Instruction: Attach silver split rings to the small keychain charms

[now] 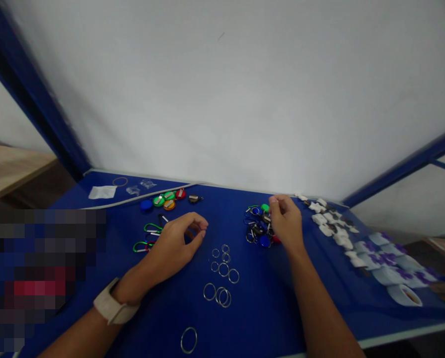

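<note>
My left hand hovers over the blue table with fingers curved and a gap between thumb and fingers; nothing shows in it. Partly behind it lie several coloured carabiners. Just right of it, loose metal split rings of different sizes are spread out, with one larger ring nearer me. My right hand is at the right edge of a pile of keychains with round coloured reels, carabiners and rings. Its thumb and fingers are pinched together; what they hold, if anything, is hidden.
Round coloured reels lie at the back left, beside a black one. A white packet, a rubber band and clear plastic bits are farther left. White star-shaped pieces and white cups with purple bits line the right.
</note>
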The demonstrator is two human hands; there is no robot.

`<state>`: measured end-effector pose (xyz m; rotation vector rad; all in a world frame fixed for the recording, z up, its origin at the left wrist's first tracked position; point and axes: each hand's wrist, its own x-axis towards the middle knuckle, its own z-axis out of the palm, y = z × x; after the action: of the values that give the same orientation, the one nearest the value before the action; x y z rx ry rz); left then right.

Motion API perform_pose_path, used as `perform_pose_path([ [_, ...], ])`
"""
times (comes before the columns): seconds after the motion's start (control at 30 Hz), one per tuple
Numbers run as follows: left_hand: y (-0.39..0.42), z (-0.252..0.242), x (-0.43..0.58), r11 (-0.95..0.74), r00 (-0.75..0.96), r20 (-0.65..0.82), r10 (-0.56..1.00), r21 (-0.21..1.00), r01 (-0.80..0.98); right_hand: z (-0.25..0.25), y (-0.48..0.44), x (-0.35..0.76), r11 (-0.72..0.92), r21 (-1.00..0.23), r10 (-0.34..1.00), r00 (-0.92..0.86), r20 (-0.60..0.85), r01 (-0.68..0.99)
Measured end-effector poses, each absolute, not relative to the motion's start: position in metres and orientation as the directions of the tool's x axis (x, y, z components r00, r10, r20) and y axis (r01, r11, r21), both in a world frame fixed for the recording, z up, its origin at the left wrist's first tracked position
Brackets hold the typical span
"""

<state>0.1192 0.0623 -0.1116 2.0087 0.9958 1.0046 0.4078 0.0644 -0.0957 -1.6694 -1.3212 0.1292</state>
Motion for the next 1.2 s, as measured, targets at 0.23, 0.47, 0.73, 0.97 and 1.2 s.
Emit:
perform_pose_path([
  [0.23, 0.063, -0.112, 0.118, -0.469, 0.378, 0.329, 0.865, 0.799, 0.377, -0.108, 0.070, 0.426, -0.037, -0.602, 0.880, 0.311, 0.358, 0.798],
  [0.47, 0.064, -0.109, 0.116, -0.497, 0.366, 0.363, 0.857, 0.767, 0.405, -0.106, 0.069, 0.426, -0.077, -0.580, 0.894, 0.314, 0.320, 0.811],
  [0.73, 0.069, -0.102, 0.108, -0.451, 0.250, 0.377, 0.892, 0.783, 0.428, -0.106, 0.068, 0.421, -0.016, -0.509, 0.875, 0.258, 0.409, 0.861],
  [0.97, 0.075, -0.081, 0.078, -0.344, 0.102, 0.330, 0.938, 0.866, 0.363, -0.106, 0.066, 0.402, 0.092, -0.484, 0.855, 0.180, 0.486, 0.870],
  [1.2, 0.077, -0.066, 0.043, -0.280, -0.097, 0.316, 0.944, 0.922, 0.268, -0.109, 0.061, 0.379, 0.202, -0.450, 0.844, 0.078, 0.530, 0.870],
])
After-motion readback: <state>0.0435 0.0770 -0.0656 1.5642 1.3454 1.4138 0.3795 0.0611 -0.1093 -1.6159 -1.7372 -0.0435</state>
